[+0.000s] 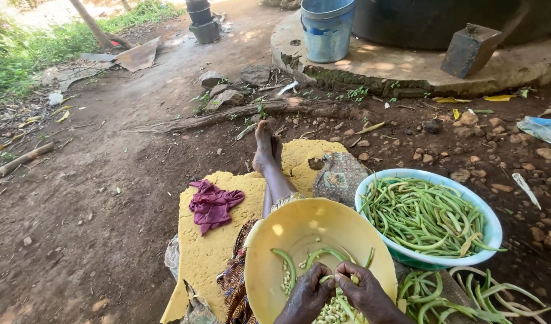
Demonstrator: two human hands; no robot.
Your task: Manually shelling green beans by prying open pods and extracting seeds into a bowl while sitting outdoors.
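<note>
Outdoors on bare dirt ground point(95, 198), both hands, left hand point(308, 295) and right hand point(365, 293), are gripping a bean pod point(338, 277) over a yellow bowl point(299, 231) on a foam mat point(209, 252)

- Bowl point(269, 240): yellow
- Basin point(490, 223): pale turquoise
- Pods point(422, 216): green
- Beans point(332, 312): cream
- Mat point(209, 252): mustard
- Rag point(212, 205): magenta
- Bucket point(326, 30): blue
- Skirt point(232, 285): brown, orange pattern

Both hands, the left hand point(306, 297) and the right hand point(366, 292), are bare, with no rings, gloves or sleeves showing; a patterned wrap cloth point(235, 282) in dark red, yellow and black covers the lap; the far foot point(264, 147) is unshod.
</note>
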